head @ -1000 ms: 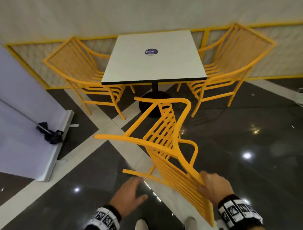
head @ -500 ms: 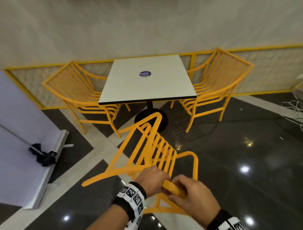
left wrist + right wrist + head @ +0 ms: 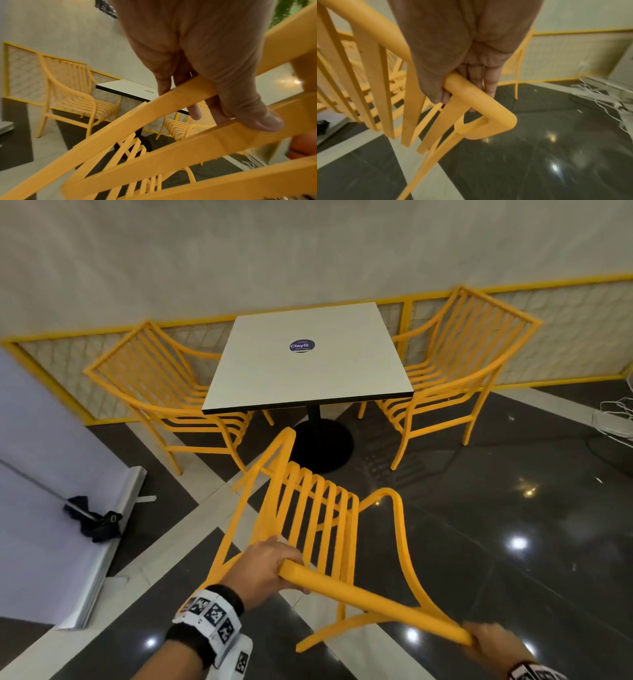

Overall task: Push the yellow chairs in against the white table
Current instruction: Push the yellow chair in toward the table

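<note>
Right hand grips chair rail (yellow).

Café seating: branded white table, yellow chairs.

Warm, fairly dim indoor light. Overhead lamps show as small white glare spots on the glossy dark floor at lower right of the head view. Wide-angle distortion bends the yellow railing toward the edges. Both wrist views are soft, with motion blur in the foreground.
</note>
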Available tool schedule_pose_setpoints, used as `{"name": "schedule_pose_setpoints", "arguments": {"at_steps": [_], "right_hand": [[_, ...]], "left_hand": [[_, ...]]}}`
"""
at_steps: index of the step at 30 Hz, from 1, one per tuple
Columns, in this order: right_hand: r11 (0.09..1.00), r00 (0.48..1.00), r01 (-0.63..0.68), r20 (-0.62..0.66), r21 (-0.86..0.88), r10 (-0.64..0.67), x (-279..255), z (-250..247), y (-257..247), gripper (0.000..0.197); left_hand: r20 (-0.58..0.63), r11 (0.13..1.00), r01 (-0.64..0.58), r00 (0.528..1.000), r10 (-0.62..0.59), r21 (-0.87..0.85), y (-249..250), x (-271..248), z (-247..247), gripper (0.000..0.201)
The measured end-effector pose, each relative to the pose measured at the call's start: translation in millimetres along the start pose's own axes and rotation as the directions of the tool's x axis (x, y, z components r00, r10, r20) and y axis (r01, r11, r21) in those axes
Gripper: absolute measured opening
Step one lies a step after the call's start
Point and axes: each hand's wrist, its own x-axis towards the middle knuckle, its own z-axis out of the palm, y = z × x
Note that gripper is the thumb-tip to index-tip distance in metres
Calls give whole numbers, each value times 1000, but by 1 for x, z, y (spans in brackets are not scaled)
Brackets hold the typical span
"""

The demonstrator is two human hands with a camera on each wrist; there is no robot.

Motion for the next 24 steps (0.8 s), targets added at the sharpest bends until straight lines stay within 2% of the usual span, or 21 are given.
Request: {"name": "schedule_pose_setpoints", "arguments": {"at_steps": [1, 4, 6, 10, 16, 17, 19, 24], "right_hand": [[999, 999, -25, -49, -39, 24, -6, -24, -13, 42], [985, 984, 25, -169, -173, -55, -1, -64, -35, 31], [968, 978, 29, -192, -250, -79, 6, -88, -52, 29], [927, 948, 81, -258, -365, -184, 18, -115, -86, 28], [854, 929, 106, -255, -510, -268, 21, -116, -130, 23], [848, 931, 97, -254, -522, -263, 20, -114, -134, 23], [840, 932, 75, -262, -538, -251, 18, -110, -138, 22], [841, 938, 62, -257, -538, -234, 17, -96, -147, 20]], "left_hand": [[-26, 997, 20, 999, -22, -69, -10, -3, -7, 51], [-64, 949, 131, 986, -156, -286, -43, -15, -30, 38], [-66, 889, 187, 970, -235, -418, -63, -25, -44, 46], [-66, 819, 190, 961, -267, -541, -96, -48, -52, 52], [-96, 799, 280, 918, -385, -533, -157, -89, -21, 47], [-93, 783, 293, 909, -405, -549, -162, -93, -12, 42], [-94, 763, 308, 897, -432, -568, -166, -97, 5, 15], [-71, 742, 421, 845, -530, -521, -182, -101, 35, 34]]}}
